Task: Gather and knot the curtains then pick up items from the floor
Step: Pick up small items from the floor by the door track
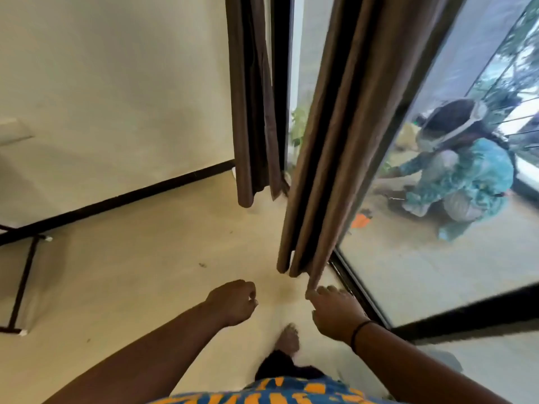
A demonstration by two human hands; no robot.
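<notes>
While both arms reach forward over the floor (151,258), the scene reads so:
Near curtain (344,141): brown, heavy matte cloth in deep vertical folds; long axis runs top to bottom, hem pointing down, hanging beside the glass door (423,258).
Far curtain (250,112): same brown cloth, bunched in the corner, hem just above the floor.
Right hand (335,310): fingers extended, tips touching the near curtain's lower edge.
Left hand (233,301): fingers curled into a loose fist, holding nothing visible, apart from the curtain.
Floor: pale, smooth, with small dark specks.
Wall (116,97): cream, black baseboard.
</notes>
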